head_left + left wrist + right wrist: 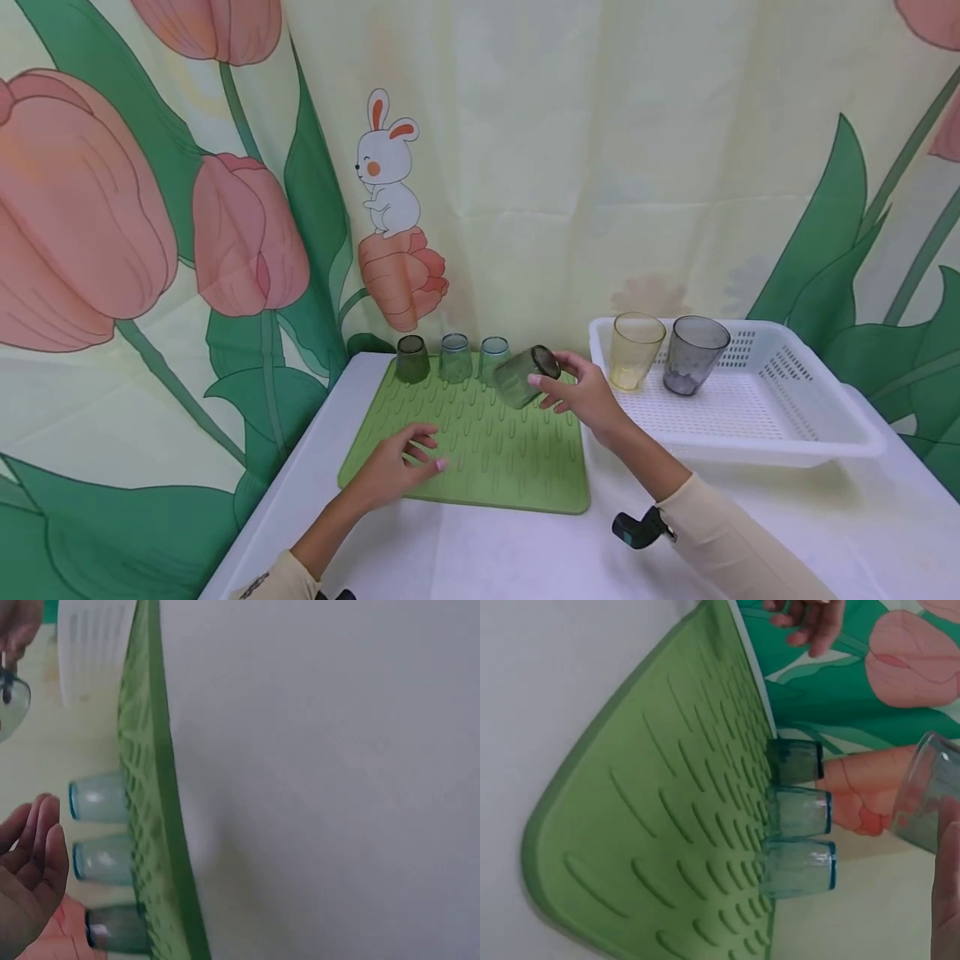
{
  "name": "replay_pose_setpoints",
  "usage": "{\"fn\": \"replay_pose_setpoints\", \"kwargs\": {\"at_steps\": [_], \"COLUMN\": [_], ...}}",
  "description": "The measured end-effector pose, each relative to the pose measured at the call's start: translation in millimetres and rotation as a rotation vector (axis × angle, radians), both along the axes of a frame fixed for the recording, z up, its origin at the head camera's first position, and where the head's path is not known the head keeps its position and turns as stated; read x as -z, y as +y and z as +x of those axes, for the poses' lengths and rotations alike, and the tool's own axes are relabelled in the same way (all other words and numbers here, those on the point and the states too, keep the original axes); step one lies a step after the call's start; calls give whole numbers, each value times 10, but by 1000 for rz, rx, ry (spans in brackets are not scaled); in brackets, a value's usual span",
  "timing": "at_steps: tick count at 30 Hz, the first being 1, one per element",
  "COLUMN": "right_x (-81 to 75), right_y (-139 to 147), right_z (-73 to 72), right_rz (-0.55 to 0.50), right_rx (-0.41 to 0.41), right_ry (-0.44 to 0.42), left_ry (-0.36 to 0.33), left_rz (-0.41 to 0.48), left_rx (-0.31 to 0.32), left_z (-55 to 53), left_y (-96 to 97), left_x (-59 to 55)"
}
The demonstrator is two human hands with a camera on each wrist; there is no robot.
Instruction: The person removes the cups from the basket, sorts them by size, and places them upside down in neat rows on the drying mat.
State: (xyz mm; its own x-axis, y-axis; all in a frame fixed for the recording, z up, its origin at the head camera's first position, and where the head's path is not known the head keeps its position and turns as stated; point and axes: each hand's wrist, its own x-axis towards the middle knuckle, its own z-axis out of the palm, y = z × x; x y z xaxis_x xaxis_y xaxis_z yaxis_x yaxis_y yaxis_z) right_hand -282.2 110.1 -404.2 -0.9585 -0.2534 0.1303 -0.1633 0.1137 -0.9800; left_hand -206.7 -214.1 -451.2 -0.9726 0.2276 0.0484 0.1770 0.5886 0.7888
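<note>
My right hand (588, 396) grips a smoky drinking glass (513, 379) by its dark, narrower end. The glass is tilted over the right back part of the green ridged mat (480, 475), its wider end pointing down and left. Along the mat's back edge stand a dark glass (412, 360), a blue-tinted glass (455, 358) and another blue-tinted glass (492, 357), narrower ends up. Over the mat's left front, my left hand (397, 467) hovers with loosely bent fingers and holds nothing. In the right wrist view, the held glass (922, 799) is partly cut off.
At the right sits a white perforated basket (825, 450) with a yellow glass (636, 350) and a grey glass (693, 354) inside. A white cloth (510, 550) covers the table. Behind hangs a curtain (525, 167) printed with tulips and a rabbit.
</note>
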Motion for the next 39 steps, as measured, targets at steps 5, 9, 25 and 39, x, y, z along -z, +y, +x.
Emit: {"fn": "replay_pose_setpoints", "kwargs": {"at_steps": [5,9,25,39], "right_x": [-25,-52,168,543], "right_y": [-82,-139,-346,-354], "right_z": [-102,-194,-583,-920], "right_rz": [52,107,121,61], "right_rx": [40,67,227,388], "right_ry": [-14,-21,-147,-169], "left_ry": [-46,-84,-161,-148], "left_rz": [-47,-79,-115,-128], "left_rx": [-97,-152,-57,-45], "left_z": [27,36,31,-30], "left_y": [-303,-522,-1055,-1104], "left_x": [68,118,265,332]}}
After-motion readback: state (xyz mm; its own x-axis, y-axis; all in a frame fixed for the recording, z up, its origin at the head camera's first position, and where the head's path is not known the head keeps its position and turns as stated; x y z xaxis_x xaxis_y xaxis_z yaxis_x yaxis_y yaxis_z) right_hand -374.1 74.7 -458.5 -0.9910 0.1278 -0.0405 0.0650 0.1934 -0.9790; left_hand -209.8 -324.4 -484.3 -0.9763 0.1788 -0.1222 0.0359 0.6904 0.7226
